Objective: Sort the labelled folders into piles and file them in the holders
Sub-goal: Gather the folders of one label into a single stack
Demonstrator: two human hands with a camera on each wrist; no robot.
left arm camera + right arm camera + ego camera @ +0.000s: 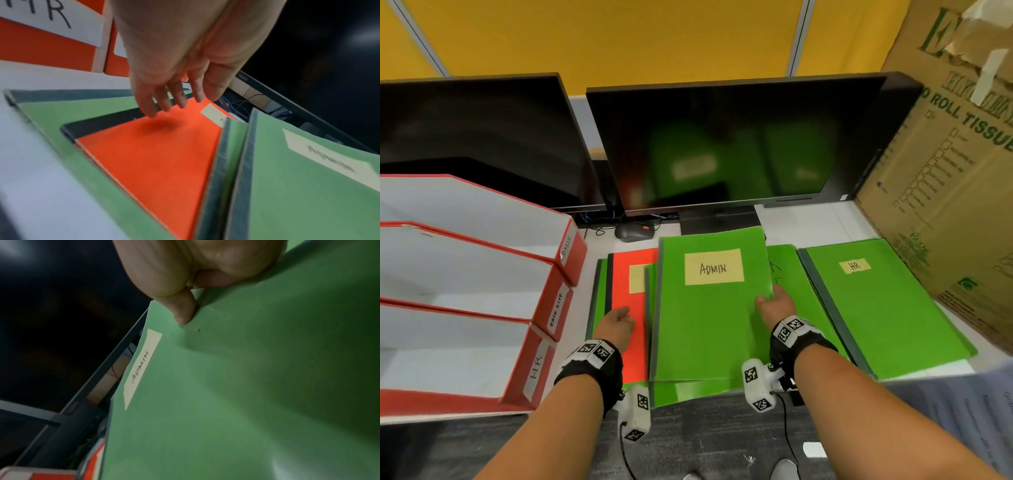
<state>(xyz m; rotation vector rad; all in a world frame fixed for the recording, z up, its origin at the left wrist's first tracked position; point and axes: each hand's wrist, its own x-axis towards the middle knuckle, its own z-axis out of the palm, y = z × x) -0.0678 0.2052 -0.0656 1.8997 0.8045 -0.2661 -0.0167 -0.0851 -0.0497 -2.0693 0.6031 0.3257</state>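
A green folder labelled ADMIN (pixel 705 315) (pixel 236 394) (pixel 308 186) is raised over the middle pile; my right hand (pixel 774 303) (pixel 185 311) pinches its right edge, thumb on top. Left of it an orange folder (pixel 626 305) (pixel 156 155) lies on a green one, its label half hidden. My left hand (pixel 616 325) (pixel 170 97) hovers just over the orange folder with fingers straight and spread, holding nothing. A green HR folder (pixel 883 308) lies on a pile at the right. Three red-edged holders (pixel 551 298) marked ADMIN, TASK LIST and HR stand at the left.
Two dark monitors (pixel 722 147) stand behind the folders, with a mouse (pixel 633 233) under them. A large cardboard box (pixel 955 171) rises at the right. The folder piles reach the desk's front edge (pixel 928 377).
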